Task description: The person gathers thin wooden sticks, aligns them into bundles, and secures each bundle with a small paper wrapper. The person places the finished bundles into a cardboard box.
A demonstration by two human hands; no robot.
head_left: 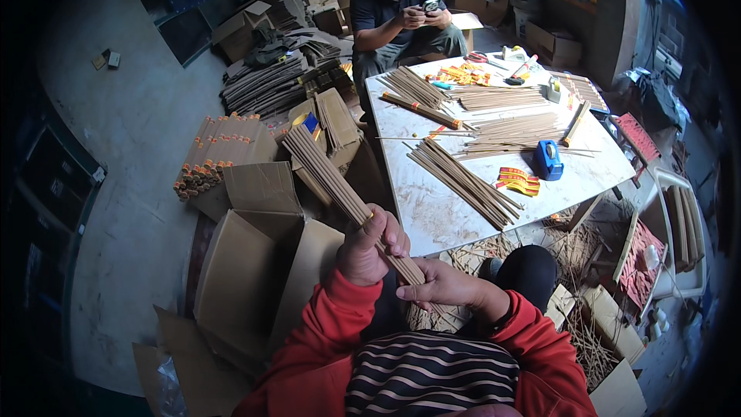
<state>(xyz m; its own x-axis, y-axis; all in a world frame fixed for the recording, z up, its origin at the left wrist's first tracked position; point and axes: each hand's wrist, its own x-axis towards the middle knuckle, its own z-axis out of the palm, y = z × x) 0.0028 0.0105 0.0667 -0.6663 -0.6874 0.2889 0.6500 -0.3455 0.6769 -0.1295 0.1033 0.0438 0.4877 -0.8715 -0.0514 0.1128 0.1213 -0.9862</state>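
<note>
My left hand (372, 244) is closed around a bundle of thin brown incense sticks (323, 171), which slants up to the left above my lap. Lower down, my right hand (446, 284) grips the same bundle near its bottom end, thumb laid across the sticks. Beyond my hands stands a white table (421, 212). Loose incense sticks (461, 184) lie on its near part, beside red and yellow paper labels (517, 181) and a blue tape dispenser (549, 161). Farther back are more stick piles (513, 133) and a wrapped bundle (421, 110).
An open cardboard box (239, 278) stands at my left. Past it are stacked banded bundles (220, 147) and heaps of sticks (266, 85). A seated person (401, 19) holds a phone behind the table. Broken sticks (579, 262) litter the floor at right, near a white chair (698, 239).
</note>
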